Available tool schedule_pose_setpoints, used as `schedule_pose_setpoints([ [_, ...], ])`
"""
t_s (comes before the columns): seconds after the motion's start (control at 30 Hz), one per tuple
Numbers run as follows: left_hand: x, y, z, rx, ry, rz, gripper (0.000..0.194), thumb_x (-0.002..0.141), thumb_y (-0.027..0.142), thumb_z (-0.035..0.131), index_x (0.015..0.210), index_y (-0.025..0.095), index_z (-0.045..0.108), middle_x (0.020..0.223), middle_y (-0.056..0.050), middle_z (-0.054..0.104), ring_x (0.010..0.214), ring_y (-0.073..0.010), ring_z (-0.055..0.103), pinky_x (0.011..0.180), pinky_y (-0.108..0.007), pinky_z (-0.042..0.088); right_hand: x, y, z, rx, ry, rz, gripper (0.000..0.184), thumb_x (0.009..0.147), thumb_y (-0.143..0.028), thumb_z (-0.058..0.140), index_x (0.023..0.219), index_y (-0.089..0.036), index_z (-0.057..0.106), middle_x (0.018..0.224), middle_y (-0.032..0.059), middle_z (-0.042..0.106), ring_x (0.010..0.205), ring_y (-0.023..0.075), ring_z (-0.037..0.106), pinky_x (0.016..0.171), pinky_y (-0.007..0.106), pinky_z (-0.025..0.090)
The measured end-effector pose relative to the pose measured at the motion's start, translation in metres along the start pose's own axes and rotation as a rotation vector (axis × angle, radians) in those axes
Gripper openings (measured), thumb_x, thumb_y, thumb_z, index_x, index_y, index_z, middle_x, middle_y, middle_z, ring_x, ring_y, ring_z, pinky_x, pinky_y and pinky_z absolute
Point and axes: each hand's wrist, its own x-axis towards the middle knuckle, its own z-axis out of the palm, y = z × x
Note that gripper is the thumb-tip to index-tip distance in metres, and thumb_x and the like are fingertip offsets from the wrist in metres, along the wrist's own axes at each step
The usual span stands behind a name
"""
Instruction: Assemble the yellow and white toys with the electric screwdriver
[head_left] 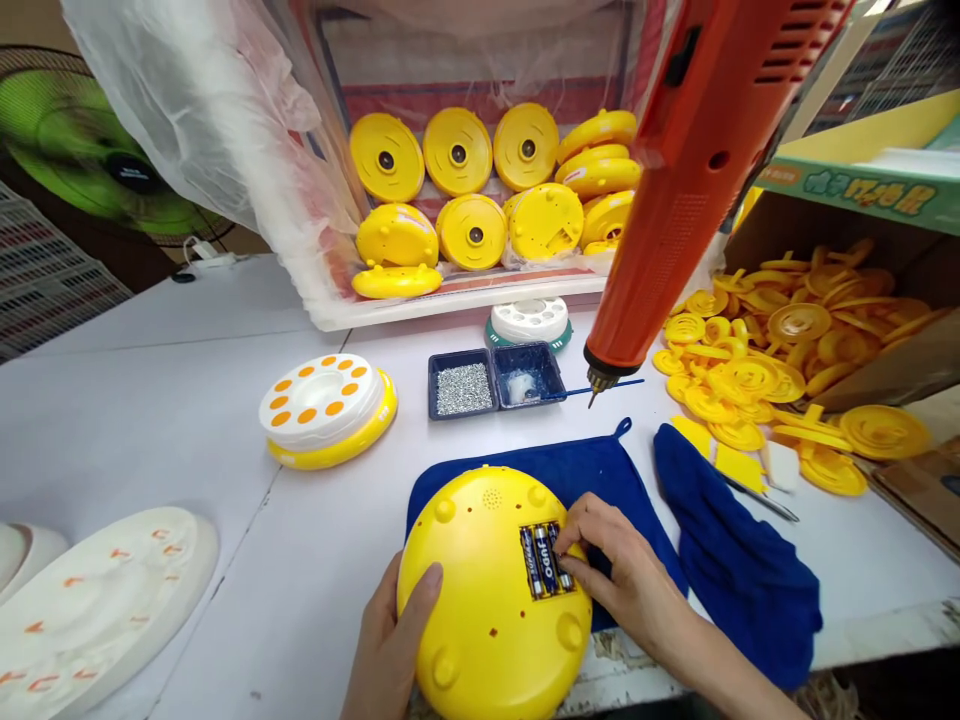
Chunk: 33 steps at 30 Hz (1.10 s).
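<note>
While I hold the round yellow plastic shell (pixel 487 600) upside down at the table's front edge, my left hand (pixel 390 640) cups its side, with the thumb laid flat across the shell and the other fingers out of sight beneath it. My right hand (pixel 622 565) sits over the shell's open compartment, thumb and fingers closed in a pinch at the end of two batteries (pixel 541 560), which lie side by side in it. The shell rests on a blue cloth pad (pixel 570 485), and a crumpled blue cloth (pixel 739 560) lies just to its right.

Ahead of my hands sits a small navy tray (pixel 461 390) of tiny silver screws, and an orange electric drill (pixel 686 190) hangs just above it, bit pointing down. To the left lies a white-and-yellow disc (pixel 326 410) dotted with orange, and a larger white disc (pixel 97 610) sits at the lower left. Farther back, a plastic-lined bin (pixel 457 290) holds more yellow shells, and a cardboard box (pixel 825 260) at the right spills flat yellow parts.
</note>
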Motion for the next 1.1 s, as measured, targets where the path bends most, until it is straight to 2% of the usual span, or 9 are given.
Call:
schedule_pose_setpoints([
  [0.07,0.001,-0.001,-0.001,-0.006,-0.015,0.002,0.062,0.071,0.044,0.08,0.124,0.022,0.057,0.11,-0.009,0.074,0.104,-0.031,0.068,0.076,-0.034,0.061,-0.006,-0.003,-0.002,-0.076,0.015,-0.117,0.026,0.092,-0.007,0.049,0.107,-0.026,0.059,0.106,0.0049,0.06,0.101,0.0219,0.057,0.086,0.037,0.045],
  [0.13,0.001,-0.001,-0.001,-0.005,-0.043,0.015,0.061,0.071,0.045,0.08,0.123,0.021,0.057,0.11,-0.009,0.074,0.103,-0.032,0.069,0.076,-0.035,0.061,-0.012,-0.007,-0.004,-0.168,-0.012,-0.241,0.036,0.094,-0.01,0.048,0.125,-0.027,0.053,0.123,0.0079,0.059,0.115,0.0237,0.054,0.096,0.04,0.043],
  [0.27,0.001,-0.001,-0.001,0.016,-0.035,0.025,0.06,0.07,0.048,0.079,0.119,0.02,0.059,0.11,-0.01,0.073,0.1,-0.0324,0.07,0.075,-0.036,0.061,-0.018,-0.012,-0.003,-0.42,-0.151,-0.346,0.046,0.092,-0.017,0.055,0.136,-0.024,0.048,0.138,0.0087,0.057,0.128,0.029,0.049,0.106,0.049,0.039],
  [0.43,0.001,-0.002,-0.001,0.032,-0.02,0.022,0.062,0.072,0.046,0.078,0.124,0.021,0.056,0.109,-0.01,0.073,0.106,-0.0328,0.067,0.076,-0.036,0.061,-0.016,-0.016,0.001,-0.55,-0.214,-0.335,0.048,0.087,-0.017,0.056,0.134,-0.021,0.052,0.135,0.0077,0.061,0.128,0.0331,0.051,0.106,0.06,0.038],
  [0.6,-0.001,-0.001,-0.001,0.036,-0.034,0.041,0.06,0.072,0.046,0.078,0.121,0.019,0.057,0.111,-0.011,0.073,0.103,-0.0325,0.068,0.076,-0.035,0.061,-0.015,-0.02,0.0,-0.526,-0.194,-0.289,0.054,0.088,-0.015,0.055,0.14,-0.026,0.043,0.14,0.0033,0.057,0.131,0.026,0.05,0.11,0.057,0.037],
  [0.77,-0.001,-0.001,0.0,0.05,-0.017,0.035,0.062,0.069,0.048,0.079,0.12,0.019,0.058,0.11,-0.01,0.073,0.1,-0.0323,0.069,0.074,-0.035,0.061,-0.014,-0.022,0.01,-0.509,-0.088,-0.283,0.05,0.084,-0.013,0.055,0.134,-0.017,0.051,0.132,0.0111,0.063,0.122,0.0319,0.057,0.103,0.06,0.043],
  [0.9,0.0,0.0,0.0,0.039,-0.05,0.049,0.06,0.068,0.046,0.08,0.118,0.019,0.059,0.11,-0.01,0.073,0.101,-0.032,0.069,0.077,-0.035,0.061,-0.009,-0.025,0.018,-0.463,0.0,-0.254,0.046,0.084,-0.012,0.054,0.13,-0.018,0.056,0.126,0.0111,0.066,0.118,0.0318,0.06,0.103,0.06,0.043],
  [1.0,0.001,0.001,0.0,0.021,-0.027,0.043,0.062,0.068,0.044,0.081,0.121,0.02,0.059,0.109,-0.009,0.074,0.102,-0.0316,0.069,0.077,-0.035,0.061,-0.01,-0.025,0.015,-0.389,-0.034,-0.213,0.05,0.082,-0.009,0.056,0.129,-0.023,0.056,0.126,0.0084,0.066,0.118,0.0292,0.059,0.109,0.059,0.038],
  [1.1,0.0,0.0,-0.001,0.022,-0.019,0.028,0.062,0.07,0.044,0.08,0.123,0.02,0.058,0.11,-0.01,0.074,0.102,-0.0314,0.069,0.077,-0.035,0.061,-0.021,-0.025,0.002,-0.279,-0.062,-0.196,0.061,0.084,-0.011,0.056,0.141,-0.03,0.044,0.138,0.0063,0.057,0.128,0.0259,0.052,0.113,0.051,0.036],
])
